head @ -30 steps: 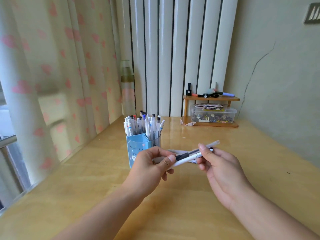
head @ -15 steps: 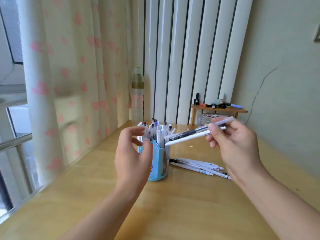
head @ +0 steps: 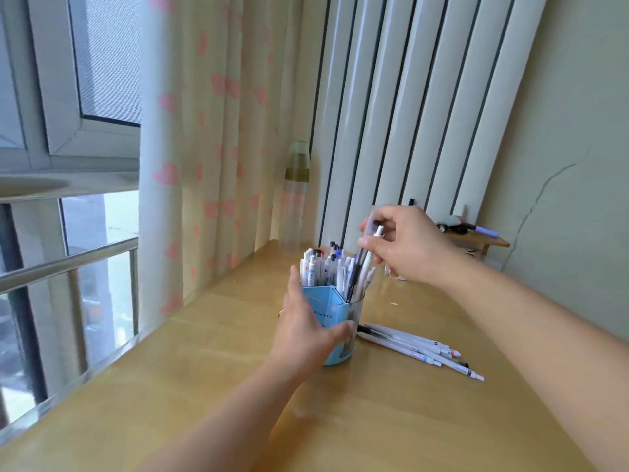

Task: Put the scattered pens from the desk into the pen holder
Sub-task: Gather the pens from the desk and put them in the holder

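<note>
The right hand (head: 405,247) fingers (head: 374,248) pinch two pens (head: 360,267), tips already inside the pen holder (head: 332,311); the left hand (head: 306,328) grips its side. Best to steady it, lower them straight, then let go. More loose pens (head: 418,347) lie on the desk (head: 408,420). The holder's lettering is unreadable

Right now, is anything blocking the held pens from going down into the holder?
Only crowding: the holder is already packed with upright pens. The right hand's pens have tips inside its right compartment.
</note>
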